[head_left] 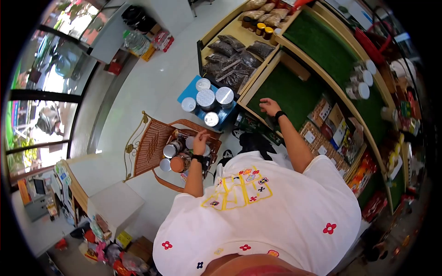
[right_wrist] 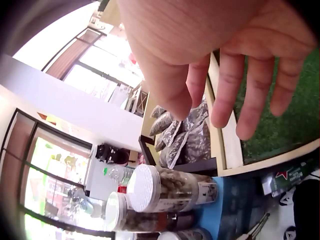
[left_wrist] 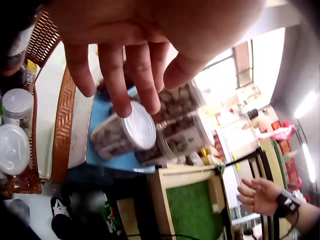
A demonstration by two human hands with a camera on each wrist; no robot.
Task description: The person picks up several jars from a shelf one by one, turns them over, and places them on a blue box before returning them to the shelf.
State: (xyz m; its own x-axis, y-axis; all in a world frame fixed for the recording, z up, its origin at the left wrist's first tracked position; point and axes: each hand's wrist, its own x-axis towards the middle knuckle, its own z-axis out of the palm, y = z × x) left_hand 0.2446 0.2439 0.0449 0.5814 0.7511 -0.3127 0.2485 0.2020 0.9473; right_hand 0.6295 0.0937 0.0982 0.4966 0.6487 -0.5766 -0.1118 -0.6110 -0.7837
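Observation:
My left hand [head_left: 201, 137] hovers with straight, spread fingers over a wicker basket [head_left: 152, 142] that holds several lidded jars [head_left: 171, 150]. In the left wrist view the left hand [left_wrist: 125, 90] holds nothing, with clear jars of dark contents [left_wrist: 125, 134] lying beyond its fingertips on a blue crate [left_wrist: 100, 117]. My right hand [head_left: 267, 106] is stretched out, relaxed and empty, over a green-lined shelf tray [head_left: 287, 92]. The right wrist view shows the right hand [right_wrist: 225, 107] above the green mat [right_wrist: 300, 125] and its wooden edge.
A blue crate [head_left: 189, 90] with silver-lidded jars [head_left: 206, 99] stands on the floor between basket and shelves. Dark packets [head_left: 230, 60] fill a lower shelf bin. Boxed goods [head_left: 331, 124] crowd the shelves to the right. A counter [head_left: 115, 202] stands at lower left.

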